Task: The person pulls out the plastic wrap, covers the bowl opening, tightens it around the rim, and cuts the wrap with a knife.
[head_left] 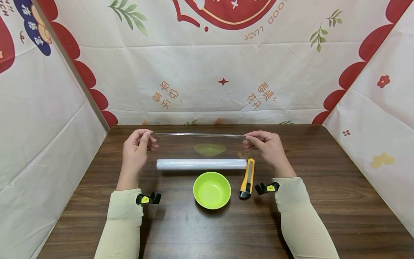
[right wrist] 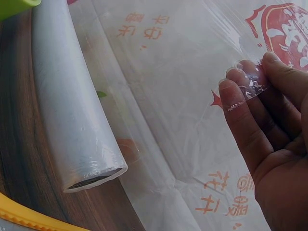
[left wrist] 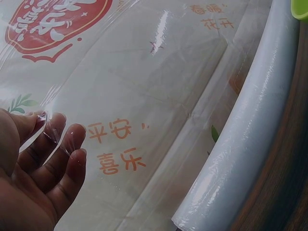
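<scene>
A clear sheet of plastic wrap (head_left: 174,144) stretches up from a white roll of plastic wrap (head_left: 201,164) lying crosswise on the table. My left hand (head_left: 137,145) pinches one corner of the sheet's free edge between thumb and fingers. At the opposite corner, my right hand (head_left: 266,145) pinches the film the same way; in the right wrist view the film (right wrist: 248,86) lies crinkled over the fingertips. Nearer me than the roll stands a green bowl (head_left: 212,190), with nothing seen in it. A yellow utility knife (head_left: 247,179) lies right of the bowl, its top end by the roll's right end.
The dark wooden table (head_left: 323,201) reaches back to a printed white cloth (head_left: 200,97) hung behind it. Similar cloth hangs at the left and right sides. A small black wrist device (head_left: 148,198) sits at the left cuff, and another (head_left: 267,188) at the right.
</scene>
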{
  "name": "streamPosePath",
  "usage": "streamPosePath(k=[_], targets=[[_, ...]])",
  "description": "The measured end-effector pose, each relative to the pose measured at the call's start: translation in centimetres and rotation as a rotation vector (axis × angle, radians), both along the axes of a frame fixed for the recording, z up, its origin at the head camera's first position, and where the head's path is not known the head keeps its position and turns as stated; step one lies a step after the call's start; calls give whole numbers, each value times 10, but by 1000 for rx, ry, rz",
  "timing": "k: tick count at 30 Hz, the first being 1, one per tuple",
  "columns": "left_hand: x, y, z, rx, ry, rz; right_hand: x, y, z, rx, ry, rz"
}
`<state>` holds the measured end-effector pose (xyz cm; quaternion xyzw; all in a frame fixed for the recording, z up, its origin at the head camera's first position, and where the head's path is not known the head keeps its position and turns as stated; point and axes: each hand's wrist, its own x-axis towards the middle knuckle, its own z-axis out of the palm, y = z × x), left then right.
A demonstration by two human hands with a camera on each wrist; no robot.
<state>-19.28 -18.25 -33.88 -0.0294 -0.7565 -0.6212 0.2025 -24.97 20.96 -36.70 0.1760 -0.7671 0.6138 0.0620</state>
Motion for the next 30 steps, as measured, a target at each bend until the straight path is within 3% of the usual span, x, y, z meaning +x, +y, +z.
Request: streamPosePath(k=[30], targets=[[-1, 0, -1, 13, -9, 7, 0, 0, 0, -12, 2, 0]])
